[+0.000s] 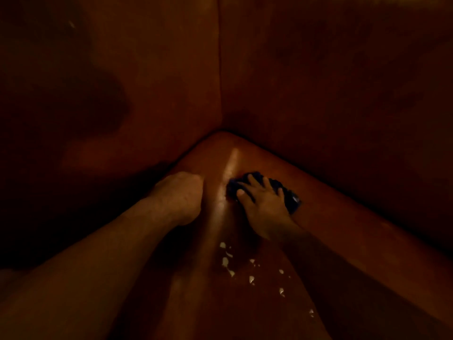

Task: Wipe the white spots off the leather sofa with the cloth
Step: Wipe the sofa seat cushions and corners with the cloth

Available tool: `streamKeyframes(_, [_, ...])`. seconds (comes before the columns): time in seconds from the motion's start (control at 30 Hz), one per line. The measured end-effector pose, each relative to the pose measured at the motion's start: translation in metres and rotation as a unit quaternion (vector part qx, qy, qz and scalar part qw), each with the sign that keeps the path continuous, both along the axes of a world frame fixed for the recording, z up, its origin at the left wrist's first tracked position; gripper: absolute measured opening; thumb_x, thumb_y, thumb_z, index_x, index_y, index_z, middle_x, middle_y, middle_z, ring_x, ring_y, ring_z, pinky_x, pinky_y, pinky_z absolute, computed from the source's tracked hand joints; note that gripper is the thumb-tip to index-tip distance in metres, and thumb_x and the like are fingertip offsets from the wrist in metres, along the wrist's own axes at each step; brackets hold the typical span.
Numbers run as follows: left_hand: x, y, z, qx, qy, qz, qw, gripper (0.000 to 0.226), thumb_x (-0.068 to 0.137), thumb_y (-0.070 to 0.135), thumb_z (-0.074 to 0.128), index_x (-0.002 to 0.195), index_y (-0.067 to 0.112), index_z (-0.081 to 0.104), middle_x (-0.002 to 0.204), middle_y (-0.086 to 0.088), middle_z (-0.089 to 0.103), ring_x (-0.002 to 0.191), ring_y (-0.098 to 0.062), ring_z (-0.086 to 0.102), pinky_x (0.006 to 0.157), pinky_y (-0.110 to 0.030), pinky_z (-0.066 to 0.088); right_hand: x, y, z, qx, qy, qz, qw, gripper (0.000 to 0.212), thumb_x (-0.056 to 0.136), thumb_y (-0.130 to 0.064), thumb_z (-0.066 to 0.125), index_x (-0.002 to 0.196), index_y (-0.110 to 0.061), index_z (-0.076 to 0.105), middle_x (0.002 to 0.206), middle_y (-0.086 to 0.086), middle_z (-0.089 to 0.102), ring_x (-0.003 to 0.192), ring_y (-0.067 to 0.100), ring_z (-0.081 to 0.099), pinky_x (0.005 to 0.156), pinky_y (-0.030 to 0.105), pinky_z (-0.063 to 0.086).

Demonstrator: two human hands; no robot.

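The brown leather sofa seat (343, 229) fills the lower middle of the dim head view, with a shiny streak running up its centre. My right hand (262, 204) lies flat with fingers spread on a dark blue cloth (289, 197), pressing it onto the seat near the back corner. My left hand (181, 195) is closed in a fist and rests on the seat's left edge, holding nothing that I can see. Several white spots (229, 263) dot the leather nearer to me, between my two forearms, trailing down to the right.
The sofa's back cushions (318, 82) rise behind the seat, split by a vertical seam (220, 69). A dark gap runs along the seat's left and right edges. The far left is in deep shadow.
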State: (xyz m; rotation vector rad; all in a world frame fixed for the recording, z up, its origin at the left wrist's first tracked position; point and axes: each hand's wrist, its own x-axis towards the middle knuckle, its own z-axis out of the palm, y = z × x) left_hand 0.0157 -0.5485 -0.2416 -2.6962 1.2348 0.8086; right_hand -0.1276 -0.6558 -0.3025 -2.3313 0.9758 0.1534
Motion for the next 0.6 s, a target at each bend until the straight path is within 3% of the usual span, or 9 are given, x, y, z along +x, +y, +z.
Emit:
streamKeyframes(0.17, [0.001, 0.008, -0.006, 0.015, -0.011, -0.002, 1.000, 0.049, 0.087, 0.009, 0.051, 0.135, 0.020, 0.047, 0.134, -0.011, 0.051, 0.120, -0.032, 0.052, 0.098, -0.041, 0.048, -0.006, 0.029, -0.001, 0.068, -0.023, 0.131, 0.989, 0.045, 0.101, -0.044, 0.025, 0.144, -0.032, 0.034, 0.156, -0.013, 0.017, 0.143, 0.001, -0.001, 0.111, 0.034, -0.020])
streamKeyframes(0.27, [-0.006, 0.017, -0.006, 0.021, 0.012, 0.008, 1.000, 0.049, 0.086, 0.006, 0.049, 0.134, 0.018, 0.048, 0.134, -0.011, 0.051, 0.120, -0.031, 0.052, 0.098, -0.043, 0.049, -0.024, 0.043, 0.001, 0.087, -0.026, 0.183, 0.979, 0.046, 0.100, -0.044, 0.027, 0.144, -0.030, 0.034, 0.156, -0.010, 0.020, 0.132, -0.011, -0.003, 0.112, 0.031, -0.022])
streamKeyframes(0.47, [-0.035, 0.032, -0.004, 0.005, 0.036, 0.022, 0.999, 0.047, 0.087, 0.003, 0.048, 0.131, 0.019, 0.051, 0.129, -0.009, 0.053, 0.116, -0.028, 0.053, 0.095, -0.041, 0.049, -0.062, 0.063, 0.005, 0.112, -0.021, 0.224, 0.968, 0.044, 0.100, -0.045, 0.031, 0.139, -0.029, 0.043, 0.155, -0.008, 0.024, 0.126, -0.014, -0.003, 0.096, 0.010, -0.025])
streamKeyframes(0.53, [-0.045, 0.038, -0.003, -0.005, 0.045, 0.008, 0.999, 0.038, 0.087, 0.005, 0.049, 0.122, 0.017, 0.057, 0.120, -0.007, 0.059, 0.107, -0.025, 0.058, 0.091, -0.038, 0.051, -0.075, 0.068, 0.006, 0.132, -0.016, 0.224, 0.966, 0.041, 0.099, -0.045, 0.034, 0.132, -0.027, 0.052, 0.150, -0.009, 0.035, 0.132, -0.010, 0.005, 0.108, 0.016, -0.018])
streamKeyframes(0.57, [-0.048, 0.041, -0.003, -0.011, 0.049, 0.003, 0.999, 0.033, 0.087, 0.006, 0.049, 0.117, 0.016, 0.059, 0.116, -0.006, 0.061, 0.103, -0.024, 0.059, 0.089, -0.037, 0.052, -0.080, 0.070, 0.005, 0.149, -0.022, 0.217, 0.965, 0.038, 0.098, -0.045, 0.037, 0.124, -0.027, 0.059, 0.142, -0.009, 0.046, 0.135, -0.005, 0.020, 0.117, 0.024, -0.005])
streamKeyframes(0.6, [-0.053, 0.044, -0.002, -0.019, 0.054, -0.002, 0.998, 0.029, 0.088, 0.008, 0.049, 0.113, 0.017, 0.061, 0.112, -0.005, 0.063, 0.099, -0.023, 0.060, 0.087, -0.038, 0.053, -0.086, 0.074, 0.008, 0.172, -0.032, 0.197, 0.965, 0.034, 0.097, -0.044, 0.040, 0.111, -0.027, 0.066, 0.127, -0.008, 0.060, 0.126, 0.000, 0.042, 0.116, 0.030, 0.015])
